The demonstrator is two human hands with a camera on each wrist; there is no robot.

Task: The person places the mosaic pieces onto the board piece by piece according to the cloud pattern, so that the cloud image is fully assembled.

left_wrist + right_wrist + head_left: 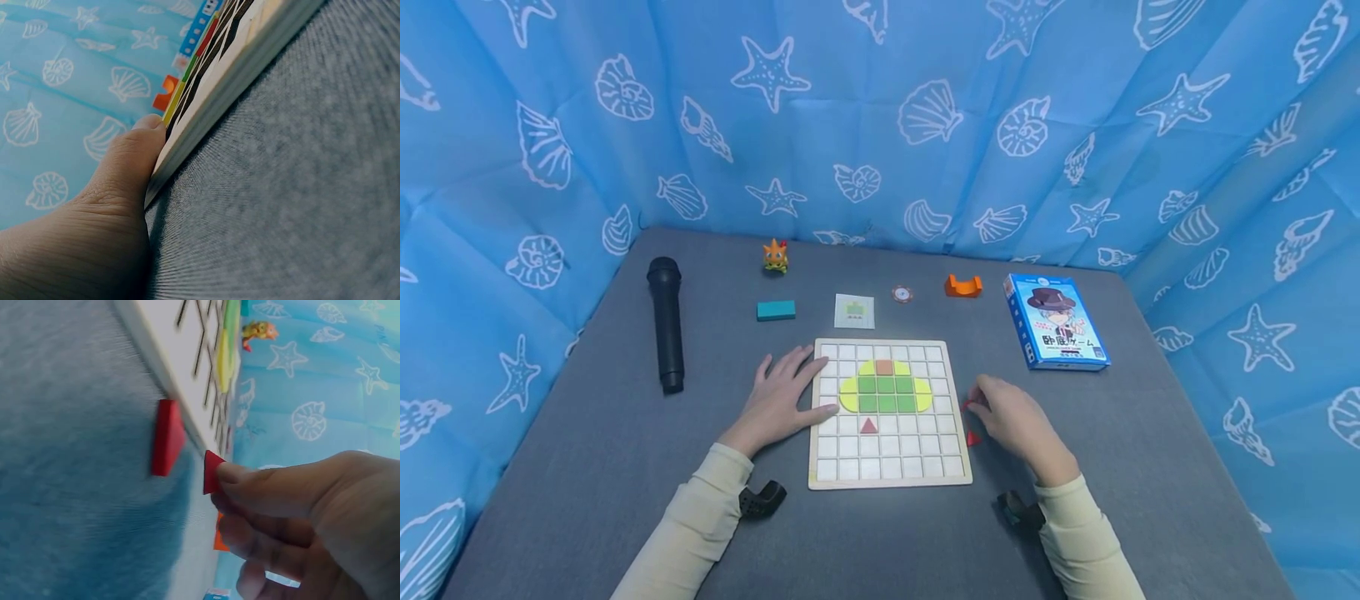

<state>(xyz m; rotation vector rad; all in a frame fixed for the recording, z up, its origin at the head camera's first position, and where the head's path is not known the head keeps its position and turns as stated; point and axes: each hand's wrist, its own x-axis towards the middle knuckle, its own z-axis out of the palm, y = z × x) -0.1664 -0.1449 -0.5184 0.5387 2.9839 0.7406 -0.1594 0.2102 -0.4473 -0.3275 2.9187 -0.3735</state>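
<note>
A square wooden board with a grid of white cells lies on the grey table. Green square tiles fill its middle, flanked by yellow rounded pieces, with an orange-brown square above. Below the green tiles sits one red triangle. My left hand rests along the board's left edge, fingers spread and thumb over the rim. Just off the right edge, my right hand pinches a red triangular piece between thumb and finger. Another red triangular piece lies on the table beside the board.
Behind the board are a pattern card, a teal block, a small figurine, a round chip and an orange notched block. A microphone lies left, a blue game box right. A patterned curtain surrounds the table.
</note>
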